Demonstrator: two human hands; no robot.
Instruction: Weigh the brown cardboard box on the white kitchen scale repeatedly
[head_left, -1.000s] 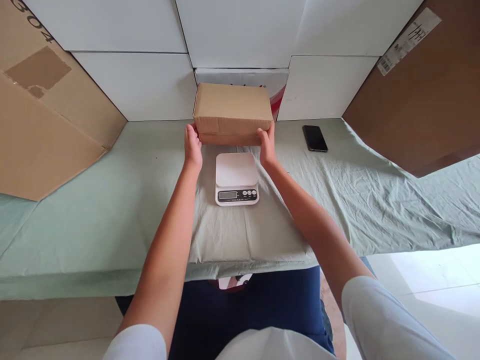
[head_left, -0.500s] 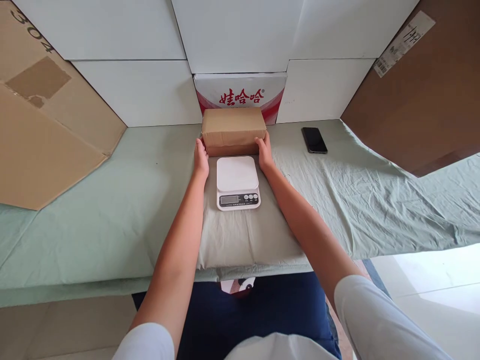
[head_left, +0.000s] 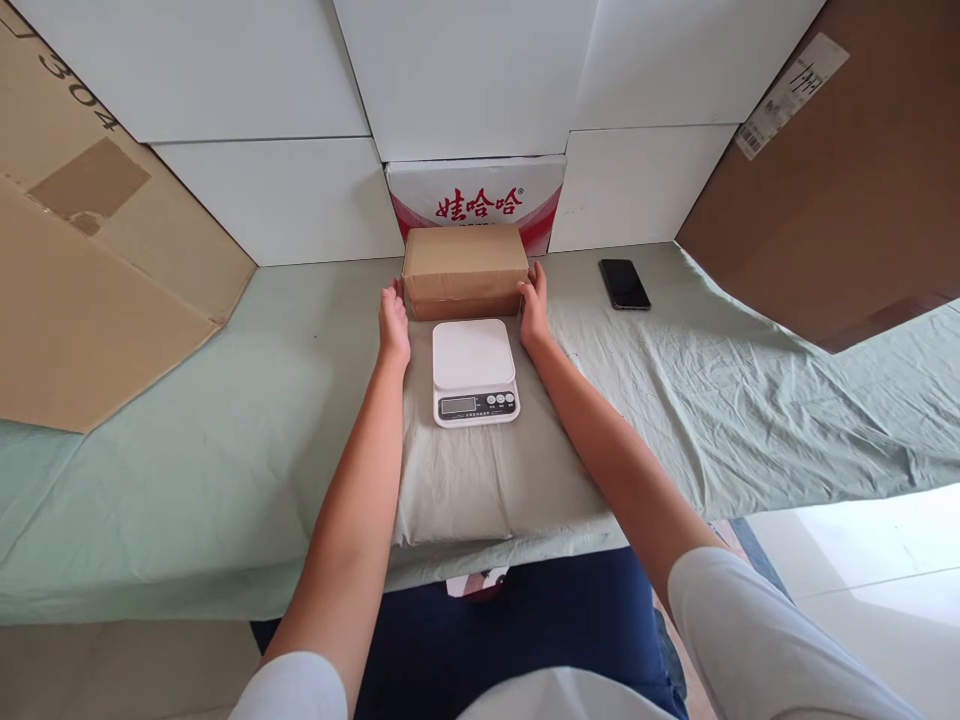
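A closed brown cardboard box (head_left: 465,270) rests on the green cloth just behind a white kitchen scale (head_left: 474,372). My left hand (head_left: 393,324) lies flat against the box's left end. Against the right end presses my right hand (head_left: 534,312), so both hands hold the box between them. The scale's platform is bare, and its display faces me. The box stands in front of a white carton with red characters (head_left: 477,198).
A black phone (head_left: 624,284) lies on the green cloth (head_left: 225,420) to the right. A large cardboard sheet (head_left: 82,260) leans at the left and a brown board (head_left: 847,190) at the right. White panels (head_left: 292,200) form the back wall.
The box came down from above the table and away from me, and it now rests on the cloth behind the scale. Both hands stayed on its ends.
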